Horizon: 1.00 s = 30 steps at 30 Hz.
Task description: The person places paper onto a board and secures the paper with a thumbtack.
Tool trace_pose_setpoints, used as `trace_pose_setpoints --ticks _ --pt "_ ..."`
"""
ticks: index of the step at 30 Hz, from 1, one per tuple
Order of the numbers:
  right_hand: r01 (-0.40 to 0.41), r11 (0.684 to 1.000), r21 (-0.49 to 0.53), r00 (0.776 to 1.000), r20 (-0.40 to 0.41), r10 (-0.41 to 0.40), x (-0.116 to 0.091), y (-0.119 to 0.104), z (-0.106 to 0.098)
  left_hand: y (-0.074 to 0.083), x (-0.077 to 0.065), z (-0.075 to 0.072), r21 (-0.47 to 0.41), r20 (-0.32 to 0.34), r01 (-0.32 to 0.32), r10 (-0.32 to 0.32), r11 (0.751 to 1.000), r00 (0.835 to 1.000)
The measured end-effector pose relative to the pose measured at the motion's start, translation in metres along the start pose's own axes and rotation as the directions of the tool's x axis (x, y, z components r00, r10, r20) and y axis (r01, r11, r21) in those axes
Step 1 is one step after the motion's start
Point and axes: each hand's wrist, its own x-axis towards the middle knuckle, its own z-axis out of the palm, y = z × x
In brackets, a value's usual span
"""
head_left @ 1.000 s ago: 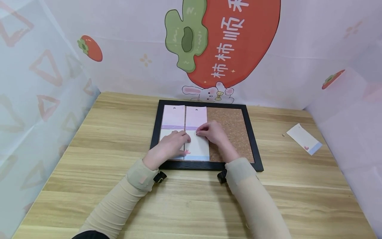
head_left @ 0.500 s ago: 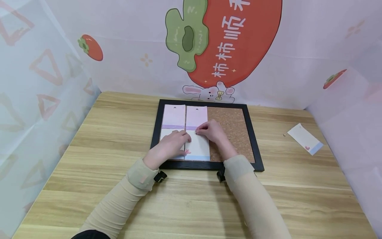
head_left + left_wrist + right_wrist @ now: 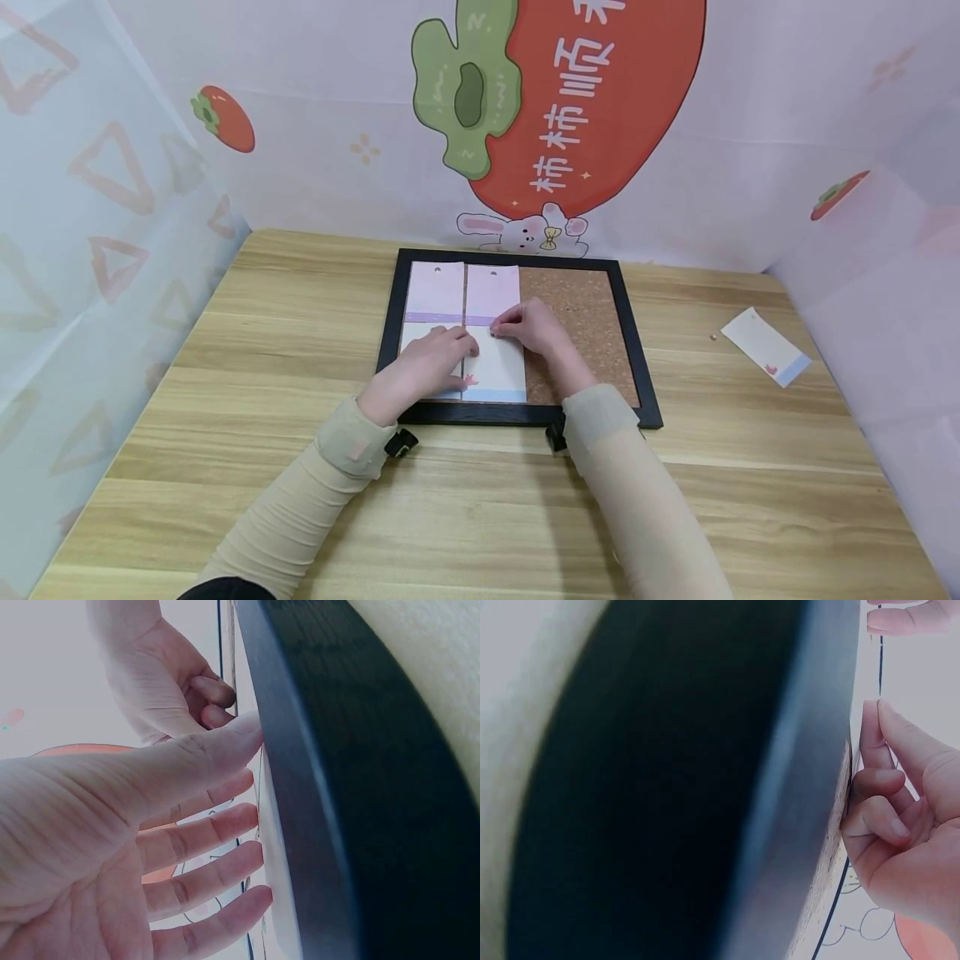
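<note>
A cork board (image 3: 577, 333) in a black frame lies on the table. Two pink-and-purple cards (image 3: 492, 296) are in its upper part, each with a small silver thumbtack (image 3: 493, 273) near the top. Below them lie two white cards (image 3: 495, 367) with blue bottom bands. My right hand (image 3: 536, 327) pinches a small thumbtack (image 3: 492, 332) between thumb and forefinger at the top of the right white card. With fingers spread and slightly bent, my left hand (image 3: 429, 367) rests its fingertips across the two white cards, hiding most of the left one.
To the right on the wooden table (image 3: 750, 483) lies a loose white card (image 3: 767, 347) with a blue band. Beside it is a small silver thumbtack (image 3: 713, 337). A printed cloth (image 3: 330, 167) stands behind and along both sides.
Both hands stay almost still at the same places on the white cards. The view shifts slightly; the right wrist moves very little.
</note>
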Motion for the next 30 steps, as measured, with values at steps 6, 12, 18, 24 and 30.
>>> trace_pose_setpoints --ticks 6,12,18,24,30 --pt "0.008 1.0 0.002 1.0 0.02 -0.008 -0.0001 -0.0011 -0.0009 0.0003 -0.0004 -0.0009 -0.002 0.007 0.005 -0.005 1.0 1.0" --pt "0.002 1.0 -0.013 1.0 0.01 -0.001 -0.0001 -0.0023 0.0002 0.0006 -0.0002 -0.0014 0.003 0.01 0.011 -0.011 1.0 1.0" --pt "-0.012 1.0 -0.02 1.0 -0.012 0.012 0.0007 -0.0032 0.0007 0.0008 0.0003 -0.0017 0.003 0.016 0.014 -0.014 1.0 1.0" --pt "-0.028 0.999 -0.02 0.999 -0.019 0.028 0.0013 -0.0042 0.001 0.0005 0.0011 -0.0011 0.005 0.018 0.018 -0.018 1.0 1.0" --pt "-0.052 0.999 -0.007 0.998 -0.021 0.052 0.0021 -0.0046 0.0014 -0.0002 0.0006 -0.0005 0.005 0.016 0.015 -0.015 1.0 1.0"
